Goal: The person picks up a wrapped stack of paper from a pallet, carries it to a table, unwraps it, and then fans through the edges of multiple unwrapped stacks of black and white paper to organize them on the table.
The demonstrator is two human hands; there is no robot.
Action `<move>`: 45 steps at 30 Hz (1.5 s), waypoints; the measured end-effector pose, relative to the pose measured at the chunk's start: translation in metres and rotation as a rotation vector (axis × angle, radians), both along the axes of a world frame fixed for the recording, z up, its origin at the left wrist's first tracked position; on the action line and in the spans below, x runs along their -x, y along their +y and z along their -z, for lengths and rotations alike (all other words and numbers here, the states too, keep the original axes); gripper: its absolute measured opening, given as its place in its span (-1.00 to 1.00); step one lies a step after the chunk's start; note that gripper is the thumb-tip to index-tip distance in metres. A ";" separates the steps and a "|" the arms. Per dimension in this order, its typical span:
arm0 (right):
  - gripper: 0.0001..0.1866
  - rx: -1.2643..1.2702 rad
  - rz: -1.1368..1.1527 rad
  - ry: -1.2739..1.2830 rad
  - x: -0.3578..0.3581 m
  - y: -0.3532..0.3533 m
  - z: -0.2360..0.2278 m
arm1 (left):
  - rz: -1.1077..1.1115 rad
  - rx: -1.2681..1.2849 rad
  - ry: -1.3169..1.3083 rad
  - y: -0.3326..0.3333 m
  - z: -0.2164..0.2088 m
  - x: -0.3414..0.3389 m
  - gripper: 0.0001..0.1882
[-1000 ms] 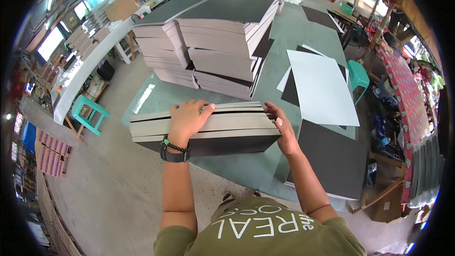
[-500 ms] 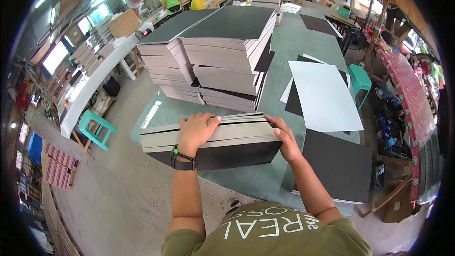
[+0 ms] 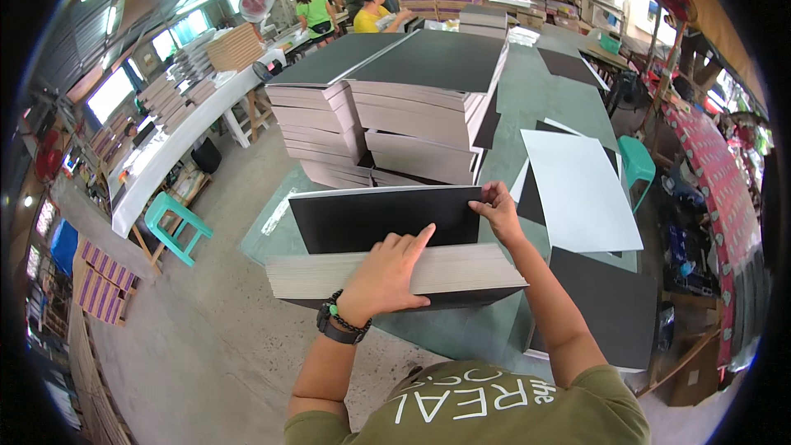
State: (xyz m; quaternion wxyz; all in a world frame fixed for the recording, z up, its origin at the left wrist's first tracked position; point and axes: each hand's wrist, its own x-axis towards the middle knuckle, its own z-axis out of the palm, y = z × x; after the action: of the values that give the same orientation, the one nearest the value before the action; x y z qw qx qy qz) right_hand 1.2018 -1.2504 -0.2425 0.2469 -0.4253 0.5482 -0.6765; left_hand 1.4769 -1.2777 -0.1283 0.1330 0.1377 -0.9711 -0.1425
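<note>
While the stack (image 3: 387,276) of black-faced boards lies at the near edge of the green surface (image 3: 544,107), both hands are on it. Seen from the head camera, the left hand (image 3: 387,272) lies flat over the stack's near grey edge, fingers spread and pointing away from the person, its grip wide and pressing rather than closing round anything. A dark watch (image 3: 336,330) and a bead band sit on that wrist. The right hand (image 3: 498,210) is at the far right corner of the top board (image 3: 383,218), fingers curled over the corner with the thumb against it, a narrow grip pinching that corner. The top board is tilted up at its far edge, black face toward the person, so the stack sits under the left palm and to the left of the right hand.

Just beyond stand tall piles (image 3: 404,115) of the same boards, black on top and grey at the sides. To the right lie a white sheet (image 3: 581,194) and loose black sheets (image 3: 601,313). A teal stool (image 3: 173,227) stands on the floor at left. Other people (image 3: 317,12) work at the far end.
</note>
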 end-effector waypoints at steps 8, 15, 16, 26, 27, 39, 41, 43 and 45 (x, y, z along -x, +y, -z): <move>-0.60 0.154 0.404 0.023 0.050 -0.014 0.020 | 0.027 -0.009 -0.039 0.006 0.005 -0.003 -0.19; 0.09 0.050 -0.422 0.090 0.010 0.106 -0.007 | -0.381 0.219 -0.077 0.003 -0.016 -0.066 0.10; 0.11 0.012 -0.581 0.128 0.005 0.134 -0.011 | -0.453 0.301 0.039 -0.007 -0.004 -0.085 0.19; -0.18 -0.052 -0.249 -0.116 -0.067 0.113 0.019 | -0.561 -0.266 0.882 -0.065 0.103 -0.180 0.18; -0.18 -0.049 -0.243 -0.144 -0.070 0.113 0.016 | -0.489 -0.528 0.796 -0.073 0.121 -0.191 0.10; -0.22 0.070 -0.146 -0.401 -0.084 0.094 0.007 | -0.405 -0.923 0.922 -0.153 0.193 -0.199 -0.33; -0.20 0.100 -0.129 -0.555 -0.094 0.114 -0.011 | -0.225 -0.996 0.919 -0.156 0.151 -0.190 -0.39; -0.17 0.068 0.162 -0.619 -0.104 0.156 -0.026 | -0.424 -0.955 0.821 -0.081 0.044 -0.117 -0.40; -0.17 0.094 0.257 -0.764 -0.108 0.195 -0.028 | -0.305 -0.858 0.771 -0.076 0.002 -0.079 -0.40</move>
State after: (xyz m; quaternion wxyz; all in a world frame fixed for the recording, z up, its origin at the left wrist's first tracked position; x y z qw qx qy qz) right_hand 1.3103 -1.0550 -0.2149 0.3266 -0.0820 0.4341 -0.8356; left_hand 1.5556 -1.3536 -0.1303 0.4274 0.2555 -0.6777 -0.5411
